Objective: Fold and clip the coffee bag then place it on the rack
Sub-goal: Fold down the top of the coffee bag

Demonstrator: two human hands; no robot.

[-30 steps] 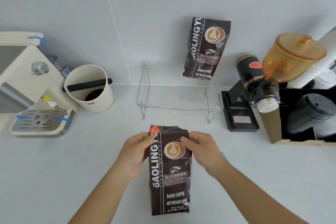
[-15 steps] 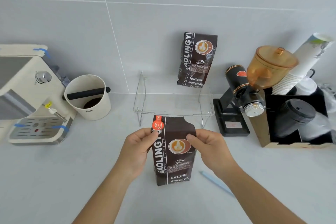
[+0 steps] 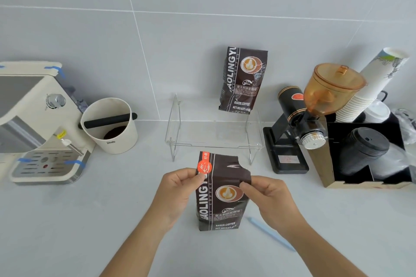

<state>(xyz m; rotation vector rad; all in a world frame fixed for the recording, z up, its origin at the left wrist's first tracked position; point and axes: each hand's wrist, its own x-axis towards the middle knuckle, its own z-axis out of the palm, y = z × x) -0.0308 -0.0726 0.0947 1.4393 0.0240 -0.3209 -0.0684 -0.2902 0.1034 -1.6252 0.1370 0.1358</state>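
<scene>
A dark brown coffee bag (image 3: 221, 195) stands upright on the white counter in front of me, its torn top open and unfolded. My left hand (image 3: 177, 191) pinches its upper left edge by the orange sticker. My right hand (image 3: 267, 195) pinches the upper right edge. A pale blue sealing clip (image 3: 271, 233) lies on the counter to the right of the bag, under my right forearm. The clear acrylic rack (image 3: 177, 126) stands behind the bag against the wall, with a second coffee bag (image 3: 244, 78) upright on its right end.
At the left sit a cream espresso machine (image 3: 33, 119) and a white knock box (image 3: 110, 125). At the right are a black grinder (image 3: 292, 128) with an amber hopper, a stack of paper cups (image 3: 371, 87) and a black box of lids (image 3: 364, 148).
The bag has gone from lying flat on the counter to standing upright, with both hands still holding its top. The clip came into view beside it.
</scene>
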